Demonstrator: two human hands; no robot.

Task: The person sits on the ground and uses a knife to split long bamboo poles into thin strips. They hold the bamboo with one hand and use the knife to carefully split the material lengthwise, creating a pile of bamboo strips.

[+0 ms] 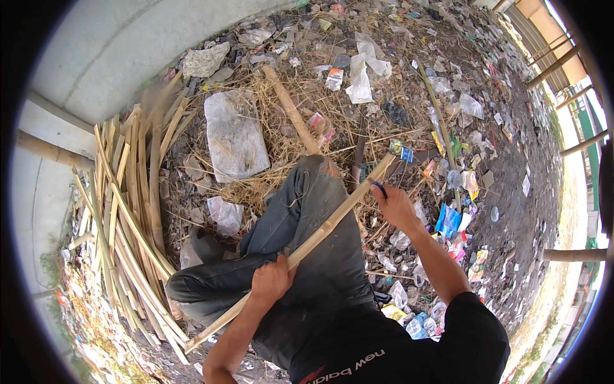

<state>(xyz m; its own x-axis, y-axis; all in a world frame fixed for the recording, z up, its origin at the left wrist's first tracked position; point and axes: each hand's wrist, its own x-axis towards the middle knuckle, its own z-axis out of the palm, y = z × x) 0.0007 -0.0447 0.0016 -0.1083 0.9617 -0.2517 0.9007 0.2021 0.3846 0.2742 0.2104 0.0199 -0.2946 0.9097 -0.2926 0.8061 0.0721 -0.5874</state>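
1. gripping a pale bamboo strip (pixel 329 224), the left hand (pixel 272 280) has its fingers wrapped round it, over the person's lap.
2. the strip runs slantwise between the hands, across the dark trousers (pixel 326 272); one end reaches just past the right hand, the other lies behind and left of the left hand.
3. the right hand (pixel 394 206), beside the strip's far end, has its fingers bent round a small dark curved object (pixel 380 189); what it is, i cannot tell.
4. left of the left hand, a heap of bamboo strips (pixel 155 192) leans and lies along the pale wall (pixel 96 57).
5. ahead of the left hand are a grey slab (pixel 224 118) and a wooden pole (pixel 289 105) on straw.
6. right of the right hand, a blue wrapper (pixel 449 221) lies among litter.
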